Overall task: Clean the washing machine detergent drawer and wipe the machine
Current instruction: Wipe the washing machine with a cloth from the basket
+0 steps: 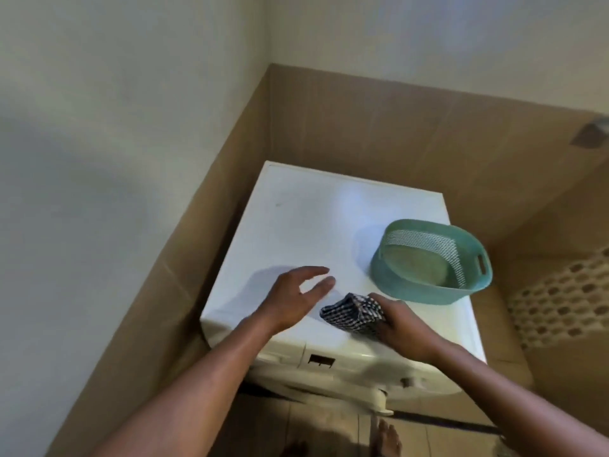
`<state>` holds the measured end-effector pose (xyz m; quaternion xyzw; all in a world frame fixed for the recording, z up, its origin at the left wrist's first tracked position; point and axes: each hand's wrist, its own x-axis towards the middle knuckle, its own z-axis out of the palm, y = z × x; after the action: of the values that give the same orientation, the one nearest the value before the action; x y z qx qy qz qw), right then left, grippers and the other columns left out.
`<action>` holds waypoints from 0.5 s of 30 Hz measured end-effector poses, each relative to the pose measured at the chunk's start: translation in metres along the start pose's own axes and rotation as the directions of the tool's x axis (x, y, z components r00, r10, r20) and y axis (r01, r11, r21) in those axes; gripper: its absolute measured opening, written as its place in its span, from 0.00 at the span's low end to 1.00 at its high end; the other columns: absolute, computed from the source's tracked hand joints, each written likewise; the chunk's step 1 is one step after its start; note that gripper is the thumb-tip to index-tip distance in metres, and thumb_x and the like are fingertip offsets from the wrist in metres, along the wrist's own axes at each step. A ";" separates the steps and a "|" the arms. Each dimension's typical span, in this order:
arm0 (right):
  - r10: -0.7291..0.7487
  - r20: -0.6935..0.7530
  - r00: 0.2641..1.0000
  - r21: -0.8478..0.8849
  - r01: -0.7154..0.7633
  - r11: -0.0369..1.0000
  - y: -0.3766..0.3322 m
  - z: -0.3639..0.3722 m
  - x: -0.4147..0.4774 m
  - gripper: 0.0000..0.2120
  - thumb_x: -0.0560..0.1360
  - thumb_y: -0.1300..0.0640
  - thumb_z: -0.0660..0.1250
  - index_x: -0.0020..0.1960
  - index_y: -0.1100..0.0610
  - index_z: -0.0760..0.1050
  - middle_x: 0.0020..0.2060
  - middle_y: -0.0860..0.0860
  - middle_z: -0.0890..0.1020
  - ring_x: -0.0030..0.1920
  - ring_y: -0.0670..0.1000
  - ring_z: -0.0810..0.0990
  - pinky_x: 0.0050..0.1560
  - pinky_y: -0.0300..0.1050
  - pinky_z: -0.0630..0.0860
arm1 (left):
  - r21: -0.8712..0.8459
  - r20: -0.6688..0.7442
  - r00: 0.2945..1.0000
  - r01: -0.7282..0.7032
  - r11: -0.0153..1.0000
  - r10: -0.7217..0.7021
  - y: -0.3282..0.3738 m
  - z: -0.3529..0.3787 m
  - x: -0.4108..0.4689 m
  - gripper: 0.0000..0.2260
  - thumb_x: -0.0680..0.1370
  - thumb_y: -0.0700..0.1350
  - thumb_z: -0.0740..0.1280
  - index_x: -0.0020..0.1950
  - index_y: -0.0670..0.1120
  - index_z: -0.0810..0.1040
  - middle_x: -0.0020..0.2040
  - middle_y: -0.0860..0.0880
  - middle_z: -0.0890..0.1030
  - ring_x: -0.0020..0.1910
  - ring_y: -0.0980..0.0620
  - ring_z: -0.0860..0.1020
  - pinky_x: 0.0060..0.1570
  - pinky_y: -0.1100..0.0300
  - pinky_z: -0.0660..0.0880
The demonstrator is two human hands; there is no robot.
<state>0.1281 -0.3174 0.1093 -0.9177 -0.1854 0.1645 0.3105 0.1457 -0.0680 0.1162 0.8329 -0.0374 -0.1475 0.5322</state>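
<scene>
Below both wrists, the washing machine front panel (pixel 346 361) faces the person. It is blurred, and a dark slot (pixel 321 360) shows in it. The section left of that slot, just beside the left forearm, is probably the detergent drawer front (pixel 283 352), seated flush. This is a judgement, since no handle is legible.

Above the panel, the left hand (pixel 293 291) is over the front left of the lid (pixel 313 225) with fingers spread and relaxed, holding nothing. Contact with the lid cannot be confirmed. The right hand (pixel 402 321) grips a folded checked cloth (pixel 352 311) against the lid, between the two hands. The cloth's long axis runs left to right, and its free end points toward the left hand.

Most of the lid lies ahead and to the left of the cloth, with its long axis running away from the person. A wiping stroke would therefore travel forward and leftward. The left hand is nearer the drawer.

Beyond the right hand, a teal plastic basket (pixel 428 291) stands at the lid's right edge. A brown tiled wall (pixel 362 127) closes the far side.
</scene>
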 end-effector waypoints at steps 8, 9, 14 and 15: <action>-0.021 0.111 0.994 0.127 0.007 0.992 0.021 -0.159 -0.028 0.13 0.78 0.53 0.68 0.62 0.45 0.75 0.55 0.44 0.83 0.55 0.41 0.81 0.56 0.41 0.78 | 0.063 0.420 0.856 -0.360 0.931 0.302 0.153 0.078 0.068 0.22 0.72 0.44 0.77 0.66 0.47 0.79 0.59 0.48 0.83 0.59 0.52 0.80 0.62 0.52 0.77; 0.019 0.126 0.992 0.194 -0.044 0.980 0.031 -0.173 -0.028 0.13 0.77 0.52 0.69 0.61 0.49 0.76 0.54 0.48 0.84 0.54 0.45 0.83 0.56 0.45 0.80 | 0.061 0.411 0.861 -0.353 0.934 0.299 0.160 0.084 0.076 0.18 0.74 0.43 0.75 0.63 0.45 0.81 0.57 0.46 0.84 0.57 0.50 0.82 0.60 0.49 0.79; 0.072 0.312 0.947 0.787 -0.300 0.539 0.102 -0.226 -0.048 0.16 0.74 0.67 0.70 0.62 0.67 0.76 0.48 0.62 0.84 0.43 0.55 0.85 0.43 0.45 0.83 | -0.237 0.389 0.919 0.032 0.971 0.065 0.179 0.117 0.105 0.09 0.79 0.39 0.69 0.58 0.42 0.82 0.55 0.43 0.85 0.57 0.44 0.82 0.59 0.45 0.80; 0.083 0.277 0.957 0.872 -0.287 0.396 0.115 -0.227 -0.050 0.18 0.71 0.65 0.73 0.61 0.66 0.77 0.46 0.60 0.84 0.39 0.52 0.85 0.40 0.42 0.83 | -0.324 0.382 0.924 0.121 0.938 0.013 0.181 0.124 0.110 0.09 0.79 0.38 0.68 0.59 0.41 0.81 0.56 0.41 0.85 0.58 0.43 0.82 0.60 0.46 0.80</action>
<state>0.2062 -0.5398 0.2168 -0.5997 0.0077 0.3579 0.7157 0.2325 -0.2785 0.2080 0.6844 -0.0901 -0.3244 0.6467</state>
